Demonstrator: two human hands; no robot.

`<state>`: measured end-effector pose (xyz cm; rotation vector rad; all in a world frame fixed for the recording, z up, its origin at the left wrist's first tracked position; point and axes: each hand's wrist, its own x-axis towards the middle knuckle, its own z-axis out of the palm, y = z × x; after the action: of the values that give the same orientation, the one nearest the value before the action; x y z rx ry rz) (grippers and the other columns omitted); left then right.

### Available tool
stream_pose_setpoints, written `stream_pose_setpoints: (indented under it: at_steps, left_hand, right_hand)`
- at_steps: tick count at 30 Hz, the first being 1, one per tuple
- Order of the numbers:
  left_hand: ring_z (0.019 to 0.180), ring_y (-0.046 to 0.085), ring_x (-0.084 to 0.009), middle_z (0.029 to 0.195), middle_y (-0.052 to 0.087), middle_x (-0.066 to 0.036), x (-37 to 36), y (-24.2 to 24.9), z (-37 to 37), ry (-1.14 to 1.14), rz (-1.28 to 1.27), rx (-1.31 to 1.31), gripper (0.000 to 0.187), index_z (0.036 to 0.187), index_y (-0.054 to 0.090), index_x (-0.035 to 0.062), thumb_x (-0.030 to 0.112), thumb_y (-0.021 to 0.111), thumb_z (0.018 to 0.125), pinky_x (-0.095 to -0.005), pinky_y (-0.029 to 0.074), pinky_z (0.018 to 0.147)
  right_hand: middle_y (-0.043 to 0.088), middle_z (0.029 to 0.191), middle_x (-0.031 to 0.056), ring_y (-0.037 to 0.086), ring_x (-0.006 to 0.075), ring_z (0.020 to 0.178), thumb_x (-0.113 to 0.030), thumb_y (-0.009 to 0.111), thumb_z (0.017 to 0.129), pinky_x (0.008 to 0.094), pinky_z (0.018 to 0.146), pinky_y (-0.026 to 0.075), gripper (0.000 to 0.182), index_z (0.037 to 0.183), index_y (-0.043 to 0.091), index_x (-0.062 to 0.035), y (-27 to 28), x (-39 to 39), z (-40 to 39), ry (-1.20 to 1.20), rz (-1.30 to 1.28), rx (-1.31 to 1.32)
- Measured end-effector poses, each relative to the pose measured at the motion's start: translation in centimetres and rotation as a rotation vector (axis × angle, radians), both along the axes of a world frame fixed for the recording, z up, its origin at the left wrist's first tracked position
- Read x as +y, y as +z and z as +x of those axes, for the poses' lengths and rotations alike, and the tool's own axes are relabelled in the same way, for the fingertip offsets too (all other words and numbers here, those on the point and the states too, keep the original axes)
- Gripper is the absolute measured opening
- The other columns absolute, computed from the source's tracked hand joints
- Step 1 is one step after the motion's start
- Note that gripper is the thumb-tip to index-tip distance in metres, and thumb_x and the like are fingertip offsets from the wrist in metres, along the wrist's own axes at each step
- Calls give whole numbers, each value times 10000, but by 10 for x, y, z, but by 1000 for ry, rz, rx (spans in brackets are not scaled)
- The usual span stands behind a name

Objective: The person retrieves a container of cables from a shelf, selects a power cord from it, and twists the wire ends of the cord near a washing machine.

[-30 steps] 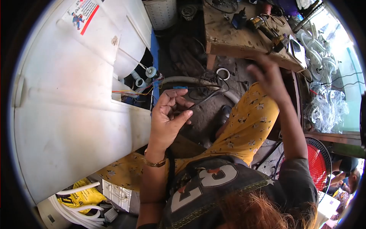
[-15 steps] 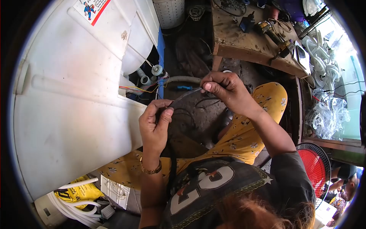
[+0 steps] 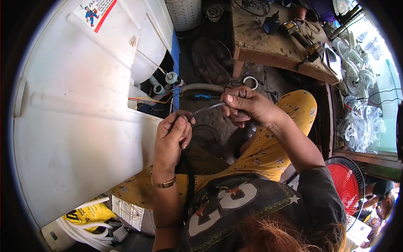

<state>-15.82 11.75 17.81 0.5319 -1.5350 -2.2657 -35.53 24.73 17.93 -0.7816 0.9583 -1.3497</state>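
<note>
A thin dark cable (image 3: 208, 108) is stretched in a slight arc between my two hands, above the floor. My left hand (image 3: 173, 136) pinches one end of the span between thumb and curled fingers, close to the cut-out in a white washing machine body (image 3: 84, 126). On the other side, my right hand (image 3: 247, 106) grips the cable between thumb and forefinger. Beyond the hands, a blue-handled screwdriver (image 3: 202, 96) lies on the floor beside a grey corrugated hose (image 3: 203, 87). Red and yellow wires (image 3: 145, 99) come out of the opening near a small round white part (image 3: 172, 77).
A wooden bench (image 3: 268, 46) at the back right carries a cordless drill (image 3: 310, 48). A roll of tape (image 3: 250, 82) lies on the floor. A red fan (image 3: 342, 180) stands at right, white hoses (image 3: 84, 231) lie at lower left, and another person (image 3: 380, 193) is partly visible.
My right hand has come down slightly, with more fingers folded under the cable. My left hand's fingers have curled closer. The roll of tape shows more fully now.
</note>
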Motion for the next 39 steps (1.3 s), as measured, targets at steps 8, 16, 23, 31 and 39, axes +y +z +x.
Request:
stream_pose_setpoints:
  at_steps: [8, 16, 23, 31, 39]
  left_hand:
    - [585, 385, -33, 650, 433, 39, -1, -3, 1, 140, -70, 19, 171, 931, 551, 5, 174, 547, 910, -165, 324, 568]
    - [780, 515, -168, 799, 553, -66, -4, 11, 11, 179, -925, -11, 91, 862, 591, -3, 23, 632, 785, -268, 416, 714]
    - [748, 539, -242, 783, 569, -101, 16, 22, 12, 270, -1167, -46, 135, 832, 603, 6, -9, 680, 722, -324, 451, 668]
    - [725, 566, -164, 845, 609, -75, 24, 11, 10, 244, -790, 4, 237, 978, 573, -28, -27, 665, 759, -273, 477, 633]
    - [695, 556, -93, 849, 602, -82, 8, -10, 17, -27, -176, -49, 181, 1041, 568, -39, 76, 547, 903, -242, 489, 642]
  right_hand:
    - [532, 643, -14, 489, 65, 564, -241, 580, 904, 219, 552, 408, 269, 933, 627, 22, 11, 4, -3, 48, -33, 260]
    - [591, 809, 103, 543, 263, 749, -55, 707, 708, 335, 671, 450, 194, 870, 609, -13, 9, 1, 4, -364, -534, 1294]
    - [596, 787, 103, 542, 269, 719, -11, 722, 640, 328, 630, 443, 235, 838, 595, -12, 0, 0, 9, -691, -735, 1420]
    - [603, 764, 125, 577, 248, 676, -42, 660, 781, 314, 629, 462, 106, 843, 595, 14, 5, -1, 16, -792, -457, 1110]
    - [495, 624, -21, 443, 74, 512, -177, 518, 940, 227, 466, 375, 210, 842, 584, -3, -17, -8, -13, -859, -86, 619]
